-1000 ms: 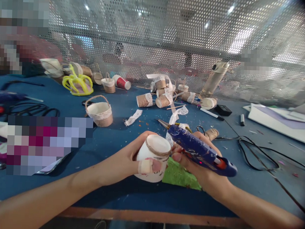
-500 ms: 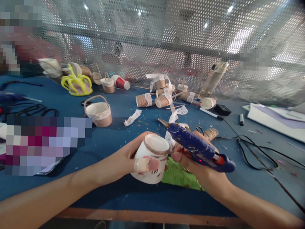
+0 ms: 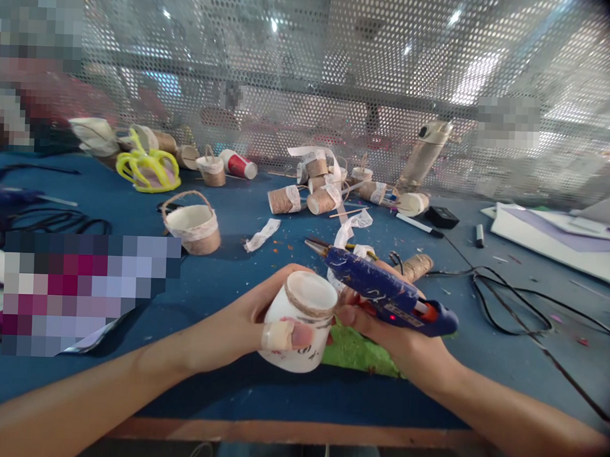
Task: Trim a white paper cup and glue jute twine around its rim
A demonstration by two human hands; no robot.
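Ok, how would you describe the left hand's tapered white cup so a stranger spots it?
Find the near edge of the blue tabletop; just beyond it, the left hand grips the cup. One brown twine band rings it near its top. Unlike the brown twine-wrapped cups farther back, it is mostly white, with dark and reddish marks.

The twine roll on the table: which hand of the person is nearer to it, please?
Right. The right hand, holding the blue glue gun, is just in front of the twine roll; the left hand is farther to the left, around the white cup.
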